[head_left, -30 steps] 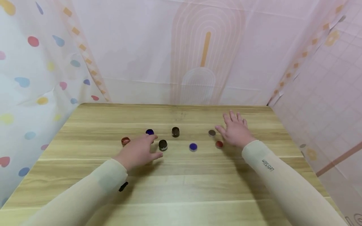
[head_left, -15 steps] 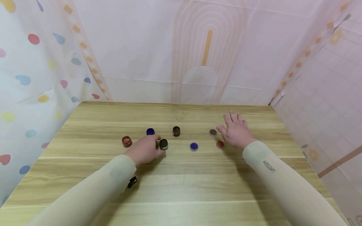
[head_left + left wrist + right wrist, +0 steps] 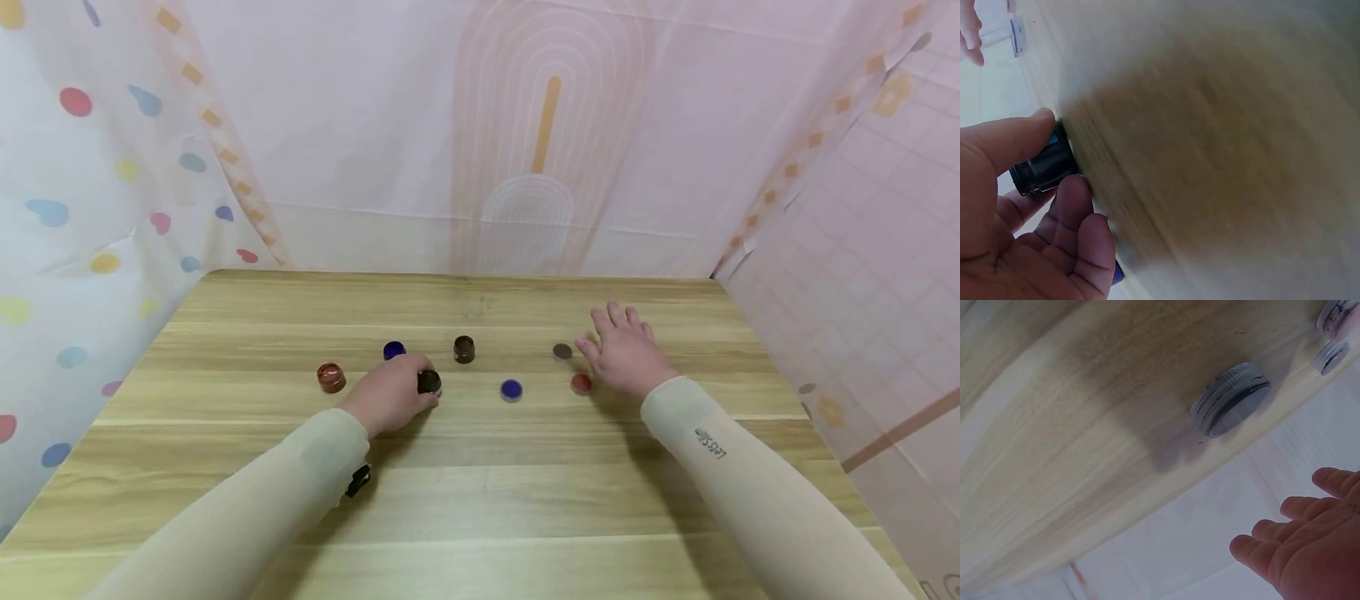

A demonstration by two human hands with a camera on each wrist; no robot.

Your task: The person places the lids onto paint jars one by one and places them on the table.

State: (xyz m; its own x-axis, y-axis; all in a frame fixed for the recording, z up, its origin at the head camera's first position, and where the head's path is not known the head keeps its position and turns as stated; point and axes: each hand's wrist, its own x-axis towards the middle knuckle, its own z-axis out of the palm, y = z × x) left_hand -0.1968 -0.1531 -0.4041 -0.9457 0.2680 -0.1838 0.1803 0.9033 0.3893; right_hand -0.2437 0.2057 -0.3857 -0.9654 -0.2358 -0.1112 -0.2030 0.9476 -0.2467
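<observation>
My left hand [image 3: 390,394] grips a small black paint jar [image 3: 429,382], its thumb on one side and fingers on the other. In the left wrist view that dark jar [image 3: 1047,165] stands at the table surface between thumb and fingertips. Just behind the hand is a blue paint jar [image 3: 393,350], partly hidden. A red jar [image 3: 331,377] stands to its left, and a brown jar [image 3: 464,349] beyond it. My right hand [image 3: 626,354] is spread and holds nothing, beside a grey-brown lid [image 3: 562,352] and a red lid [image 3: 581,383].
A blue lid [image 3: 512,390] lies on the wooden table [image 3: 480,483] between the two hands. Ribbed lid edges show in the right wrist view, the nearest lid [image 3: 1230,399] being largest. Patterned cloth [image 3: 360,150] borders the table at the back and both sides.
My left hand has moved right, away from the red jar, and its thumb and fingers have closed around the black jar. My right hand has stayed nearly in place.
</observation>
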